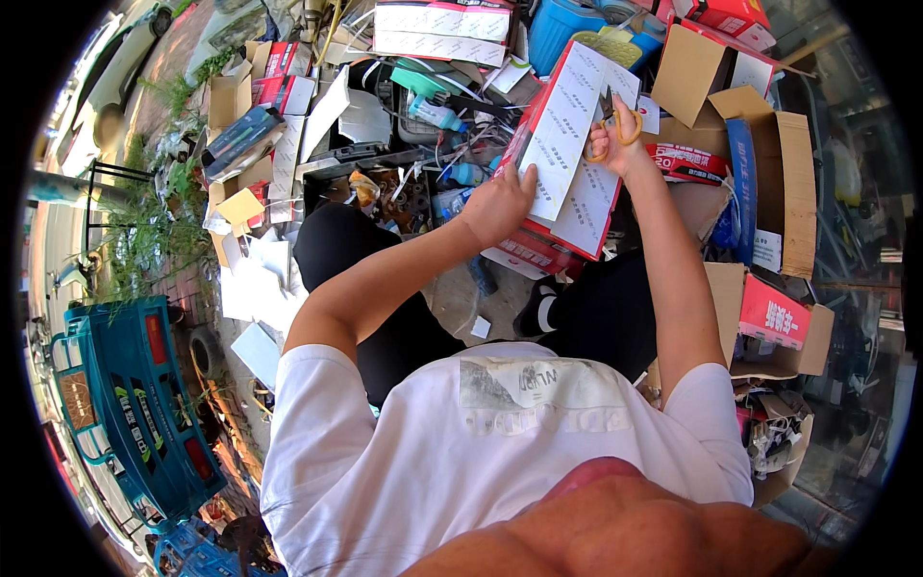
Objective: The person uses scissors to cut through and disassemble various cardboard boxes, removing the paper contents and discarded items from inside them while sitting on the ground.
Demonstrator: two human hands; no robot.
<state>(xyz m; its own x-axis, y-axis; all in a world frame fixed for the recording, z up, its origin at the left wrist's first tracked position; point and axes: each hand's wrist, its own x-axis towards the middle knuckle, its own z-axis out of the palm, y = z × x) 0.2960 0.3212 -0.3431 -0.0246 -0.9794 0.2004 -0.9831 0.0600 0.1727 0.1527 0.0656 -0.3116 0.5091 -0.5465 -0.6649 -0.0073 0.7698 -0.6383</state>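
A red-and-white cardboard box (538, 252) stands between my knees, its long white flaps (560, 154) raised and printed with rows of small marks. My left hand (500, 205) is closed on the flap's near left edge, with the thumb lying along the white side. In my right hand (623, 154) is a pair of scissors with yellow-orange handle loops (597, 148). Their dark blades point away from me, over the flap's far right part. Whether the blades touch the cardboard, I cannot tell.
Left of the box stands an open dark container (389, 197) with metal parts. Beyond it lie cables, a small bottle (435, 112) and flattened card. Opened cartons (769, 183) crowd the right side, and a blue bin (562, 34) stands at the back. A teal vehicle (139, 409) is far left.
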